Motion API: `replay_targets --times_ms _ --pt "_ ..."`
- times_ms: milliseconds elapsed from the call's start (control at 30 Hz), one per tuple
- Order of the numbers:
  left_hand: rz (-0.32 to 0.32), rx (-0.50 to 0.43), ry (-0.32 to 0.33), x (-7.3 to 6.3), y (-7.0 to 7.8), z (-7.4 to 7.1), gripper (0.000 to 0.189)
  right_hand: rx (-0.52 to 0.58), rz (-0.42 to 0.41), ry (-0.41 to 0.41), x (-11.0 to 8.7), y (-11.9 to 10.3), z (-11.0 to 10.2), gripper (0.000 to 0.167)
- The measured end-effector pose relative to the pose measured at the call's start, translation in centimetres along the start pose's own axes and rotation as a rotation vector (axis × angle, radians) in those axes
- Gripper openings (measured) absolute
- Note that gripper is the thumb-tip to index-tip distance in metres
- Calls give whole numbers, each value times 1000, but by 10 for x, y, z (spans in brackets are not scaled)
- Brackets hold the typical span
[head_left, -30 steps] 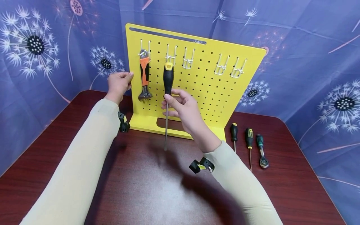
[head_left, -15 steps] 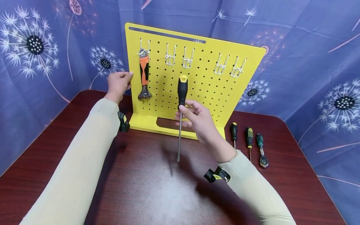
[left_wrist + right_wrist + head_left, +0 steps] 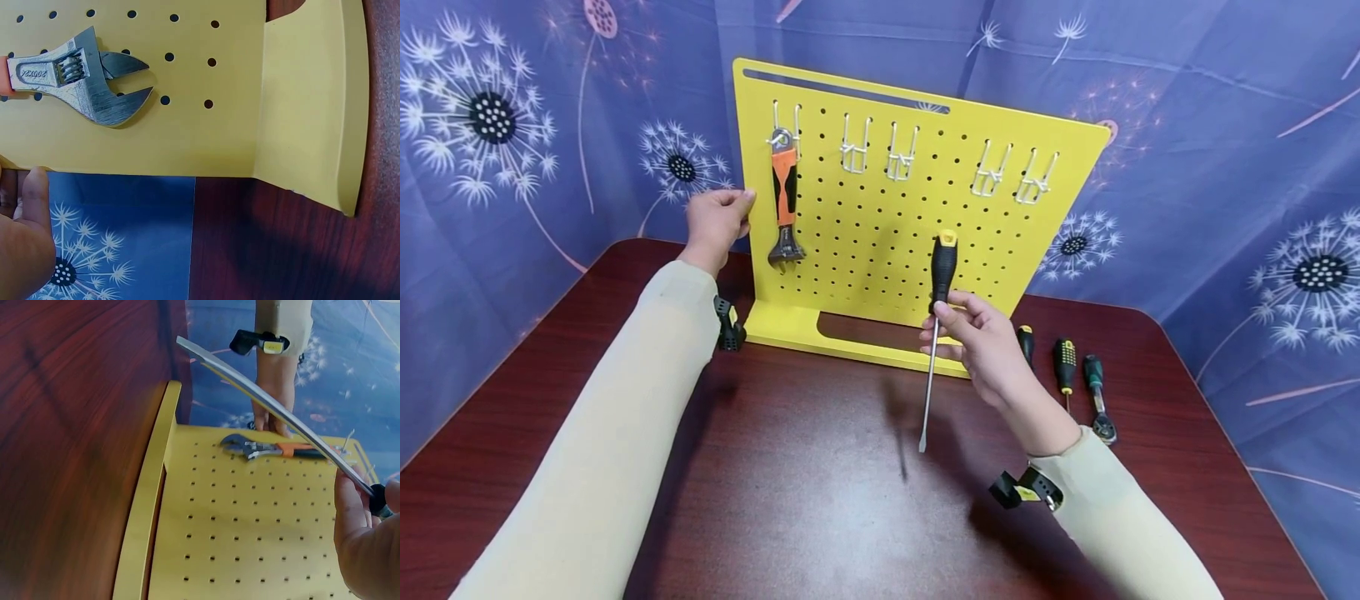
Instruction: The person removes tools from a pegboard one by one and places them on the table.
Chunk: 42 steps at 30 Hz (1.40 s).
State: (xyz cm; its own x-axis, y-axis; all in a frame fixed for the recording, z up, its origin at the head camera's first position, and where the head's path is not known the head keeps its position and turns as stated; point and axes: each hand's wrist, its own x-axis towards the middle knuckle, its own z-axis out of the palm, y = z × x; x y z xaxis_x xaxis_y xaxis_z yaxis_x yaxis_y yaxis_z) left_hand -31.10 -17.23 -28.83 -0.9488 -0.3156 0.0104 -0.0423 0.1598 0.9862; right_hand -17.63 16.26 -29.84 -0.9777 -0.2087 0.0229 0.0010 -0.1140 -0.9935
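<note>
My right hand (image 3: 992, 350) pinches a flathead screwdriver (image 3: 943, 265) where its black handle meets the shaft. The yellow handle end points up, and the bare blade hangs down in front of the board; the right wrist view shows the long metal shaft (image 3: 275, 407). With thumb and fingers, my left hand (image 3: 715, 227) grips the left edge of a yellow pegboard (image 3: 880, 242). An adjustable wrench (image 3: 786, 196) with an orange and black handle hangs on the leftmost hook, its jaws downward. In the left wrist view the thumb (image 3: 37, 194) lies against the board's edge.
Several white wire hooks (image 3: 901, 154) stick out along the board's upper part. On the table (image 3: 820, 467) to the right lie a black screwdriver (image 3: 1026, 343), partly hidden by my right hand, a yellow-dotted screwdriver (image 3: 1064, 364) and a green-handled ratchet (image 3: 1097, 392). A blue curtain (image 3: 1210, 100) hangs behind.
My right hand has carried the screwdriver right and down, away from the hooks toward the board's lower right. The left hand and the wrench have stayed in place.
</note>
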Motion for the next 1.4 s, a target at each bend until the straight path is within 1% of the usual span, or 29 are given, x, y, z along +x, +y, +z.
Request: replay_targets --times_ms 167,333,433,567,733,900,1033,1233,1400 --pt "-8 -1 4 1 0 0 38 9 12 29 -6 0 -15 18" --pt "-12 -8 18 2 0 1 32 -4 37 56 -13 -2 -32 15" --pt "-18 -9 21 2 0 1 34 6 49 68 -17 -3 -43 14" --pt "-29 0 21 1 1 1 39 28 41 77 -22 -1 -58 17" --pt "-30 7 22 2 1 2 40 51 31 56 -28 3 -77 18" --pt "-28 2 20 3 1 1 41 65 45 27 -34 5 -98 19" --pt "-20 -2 15 3 0 1 40 49 85 31 -39 6 -115 20" --pt "-22 -18 17 3 0 0 31 13 166 44 -45 8 -144 23" --pt "-29 -18 11 3 1 0 36 -19 221 18 -48 10 -173 24"
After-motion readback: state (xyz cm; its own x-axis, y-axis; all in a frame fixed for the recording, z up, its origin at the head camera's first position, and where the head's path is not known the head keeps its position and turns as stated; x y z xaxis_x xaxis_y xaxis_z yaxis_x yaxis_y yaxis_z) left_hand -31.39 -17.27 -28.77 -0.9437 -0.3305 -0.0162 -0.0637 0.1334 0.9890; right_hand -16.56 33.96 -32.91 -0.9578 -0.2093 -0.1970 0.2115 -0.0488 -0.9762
